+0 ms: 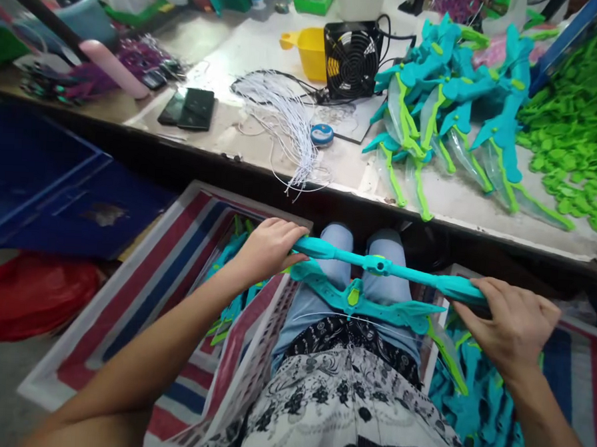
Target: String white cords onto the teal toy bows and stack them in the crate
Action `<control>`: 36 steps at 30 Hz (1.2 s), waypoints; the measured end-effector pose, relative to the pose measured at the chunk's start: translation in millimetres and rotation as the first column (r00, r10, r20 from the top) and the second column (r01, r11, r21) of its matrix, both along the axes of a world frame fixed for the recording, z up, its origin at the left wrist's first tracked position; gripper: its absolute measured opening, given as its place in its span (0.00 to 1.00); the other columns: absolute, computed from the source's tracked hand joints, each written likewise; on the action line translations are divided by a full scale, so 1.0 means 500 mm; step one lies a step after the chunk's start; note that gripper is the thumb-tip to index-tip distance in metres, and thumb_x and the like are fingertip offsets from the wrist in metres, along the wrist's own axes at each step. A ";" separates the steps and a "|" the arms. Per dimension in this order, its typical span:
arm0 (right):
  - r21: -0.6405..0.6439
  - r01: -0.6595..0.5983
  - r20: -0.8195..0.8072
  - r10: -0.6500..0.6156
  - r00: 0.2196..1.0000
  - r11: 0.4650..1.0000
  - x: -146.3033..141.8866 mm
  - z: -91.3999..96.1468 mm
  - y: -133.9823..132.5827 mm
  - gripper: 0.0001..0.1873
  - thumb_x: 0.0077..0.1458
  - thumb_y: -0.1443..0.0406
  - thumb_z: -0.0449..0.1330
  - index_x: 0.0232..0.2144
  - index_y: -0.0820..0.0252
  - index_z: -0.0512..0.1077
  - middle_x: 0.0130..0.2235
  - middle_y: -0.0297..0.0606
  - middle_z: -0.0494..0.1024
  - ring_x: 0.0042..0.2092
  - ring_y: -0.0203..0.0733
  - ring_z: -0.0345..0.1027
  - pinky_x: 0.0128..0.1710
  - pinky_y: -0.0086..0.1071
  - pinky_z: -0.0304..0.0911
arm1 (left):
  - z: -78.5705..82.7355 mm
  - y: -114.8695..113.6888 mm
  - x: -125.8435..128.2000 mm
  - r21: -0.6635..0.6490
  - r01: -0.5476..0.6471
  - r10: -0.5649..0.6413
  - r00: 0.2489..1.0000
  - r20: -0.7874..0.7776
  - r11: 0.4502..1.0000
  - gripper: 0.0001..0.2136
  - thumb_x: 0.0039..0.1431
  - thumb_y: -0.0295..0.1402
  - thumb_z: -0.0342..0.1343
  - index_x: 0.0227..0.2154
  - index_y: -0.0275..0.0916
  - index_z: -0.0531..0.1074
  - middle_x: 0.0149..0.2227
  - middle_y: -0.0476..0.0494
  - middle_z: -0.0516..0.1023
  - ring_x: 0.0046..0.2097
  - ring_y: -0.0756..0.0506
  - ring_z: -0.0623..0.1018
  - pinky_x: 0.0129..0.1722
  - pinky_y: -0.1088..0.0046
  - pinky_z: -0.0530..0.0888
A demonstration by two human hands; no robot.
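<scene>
A long turquoise plastic bar (410,273) with a round hub in its middle stretches across above my lap. My left hand (272,249) is closed around its left end, and my right hand (511,321) grips the right end. Just under the bar, over my thighs, is a turquoise toy bow (374,306) with a yellow-green centre piece and a green limb at its right. A thin white string shows along the bow's near side. The bow's left end comes close to my left hand; whether they touch I cannot tell.
On the bench lie white strings (289,116), a blue-and-white disc (322,135), a black fan (354,60) and a phone (196,109). Turquoise toy bows (455,91) and green parts (578,131) are piled right. Striped-lined crates (92,333) holding turquoise parts flank my legs.
</scene>
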State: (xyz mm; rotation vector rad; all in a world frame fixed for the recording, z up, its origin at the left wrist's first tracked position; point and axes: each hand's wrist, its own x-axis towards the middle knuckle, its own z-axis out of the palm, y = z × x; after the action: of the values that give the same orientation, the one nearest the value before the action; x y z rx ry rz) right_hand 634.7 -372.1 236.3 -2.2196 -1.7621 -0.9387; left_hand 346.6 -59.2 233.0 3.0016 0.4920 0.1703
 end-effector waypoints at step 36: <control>0.096 -0.044 -0.121 0.056 0.991 0.994 0.111 0.120 0.056 0.23 0.53 0.45 0.58 0.38 0.57 0.75 0.34 0.43 0.82 0.35 0.51 0.76 0.37 0.40 0.60 | 0.179 0.144 -0.029 -0.732 0.092 0.125 0.964 0.236 0.675 0.24 0.33 0.49 0.72 0.35 0.41 0.82 0.36 0.40 0.82 0.38 0.38 0.78 0.41 0.49 0.76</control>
State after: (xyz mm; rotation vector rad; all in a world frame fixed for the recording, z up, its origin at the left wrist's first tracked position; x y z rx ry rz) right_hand 690.3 -344.3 296.5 -2.1179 -1.6763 -0.8356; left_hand 332.1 12.5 322.3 2.1227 0.4209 0.2903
